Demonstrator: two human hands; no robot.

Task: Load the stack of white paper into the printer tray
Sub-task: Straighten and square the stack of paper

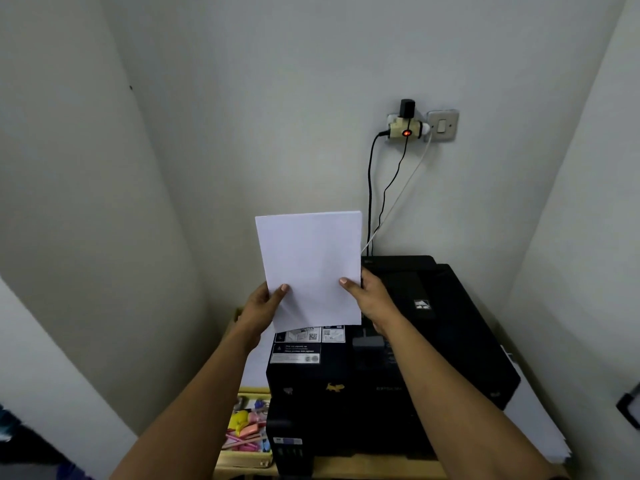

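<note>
wall socket adapter (406,129), light switch (442,125), stationery tray (246,431)

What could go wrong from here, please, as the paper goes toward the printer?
1. The stack of white paper is pinched only at its lower side edges by the left hand and right hand; sheets could fan or slip out of square.
2. The black and white cables hang from the wall socket adapter right behind the black box-shaped printer; the stack's top edge might snag them.
3. No open tray is visible, so the sheets may have nowhere to go yet.
</note>
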